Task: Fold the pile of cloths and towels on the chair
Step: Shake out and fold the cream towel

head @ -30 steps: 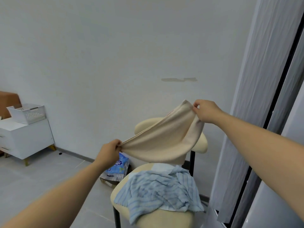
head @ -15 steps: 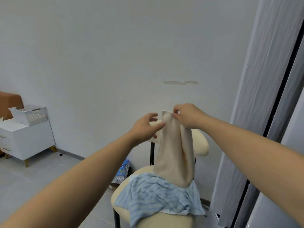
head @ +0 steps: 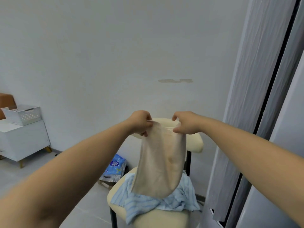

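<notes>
The beige towel (head: 159,165) hangs doubled above the chair (head: 158,218), its lower end at or just over the blue striped cloth (head: 148,201) heaped on the seat. The fingers of the left hand (head: 141,123) and right hand (head: 185,123) pinch its top edge at the two upper corners. The towel is judged light, soft and limp, so hold it at the corners with the top edge taut; the blue packet (head: 115,168) on the floor, left of the chair, bears print too small to read.
</notes>
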A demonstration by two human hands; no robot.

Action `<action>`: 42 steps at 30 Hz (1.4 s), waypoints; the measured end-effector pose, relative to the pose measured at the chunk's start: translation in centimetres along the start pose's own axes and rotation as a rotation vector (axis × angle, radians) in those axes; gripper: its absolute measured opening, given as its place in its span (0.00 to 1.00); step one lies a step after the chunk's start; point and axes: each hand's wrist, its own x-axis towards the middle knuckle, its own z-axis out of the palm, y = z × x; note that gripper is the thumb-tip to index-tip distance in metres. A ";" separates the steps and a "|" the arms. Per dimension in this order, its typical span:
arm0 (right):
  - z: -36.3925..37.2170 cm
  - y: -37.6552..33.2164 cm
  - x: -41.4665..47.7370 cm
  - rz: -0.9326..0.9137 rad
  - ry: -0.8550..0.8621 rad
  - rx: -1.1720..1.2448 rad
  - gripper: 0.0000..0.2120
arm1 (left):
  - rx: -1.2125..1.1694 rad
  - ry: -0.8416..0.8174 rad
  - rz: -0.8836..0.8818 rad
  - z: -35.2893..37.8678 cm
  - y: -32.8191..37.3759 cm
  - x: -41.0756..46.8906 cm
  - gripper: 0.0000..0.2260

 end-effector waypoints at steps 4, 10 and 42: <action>0.2 2.4 -0.4 0.159 -0.157 -0.029 0.18 | -0.183 0.065 -0.188 -0.9 -4.0 0.2 0.06; 1.7 6.2 0.1 0.259 -0.235 0.184 0.09 | -0.484 0.111 -0.359 -2.0 -9.1 0.4 0.08; 9.1 8.3 4.0 0.431 0.502 0.553 0.12 | -0.621 0.512 -0.407 1.3 -11.7 5.7 0.12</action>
